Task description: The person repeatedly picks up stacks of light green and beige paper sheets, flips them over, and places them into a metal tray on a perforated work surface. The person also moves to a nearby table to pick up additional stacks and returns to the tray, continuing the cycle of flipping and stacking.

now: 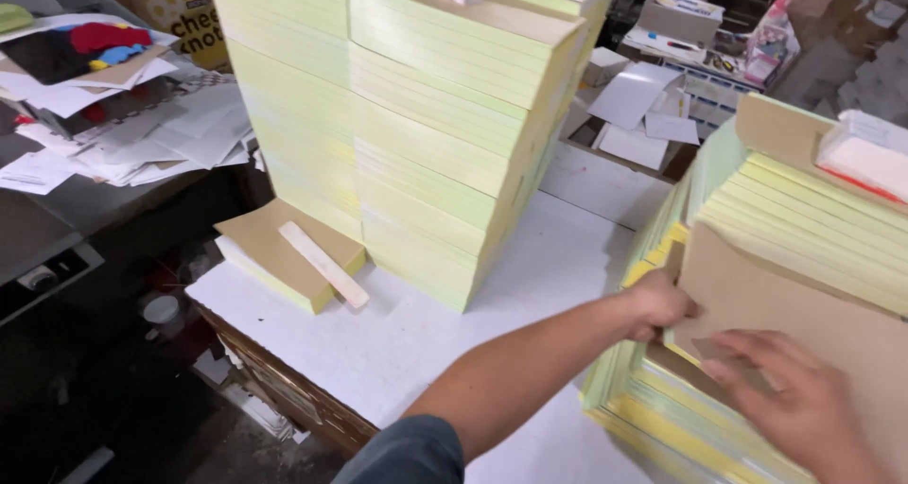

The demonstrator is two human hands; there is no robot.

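Hands [738, 361] at cardboard sheet [757, 304] edge

A white bench [426, 337] is seen running through the middle of the view, with its wooden edge [284, 385] exposed at the near side. To the left, a grey machine table [66, 210] is covered with loose white sheets [180, 134] and coloured scraps [104, 40]. Below it, a dark, littered floor [142, 418] is shown. At the far right, a cluttered desk [690, 59] with papers is lit evenly from above.
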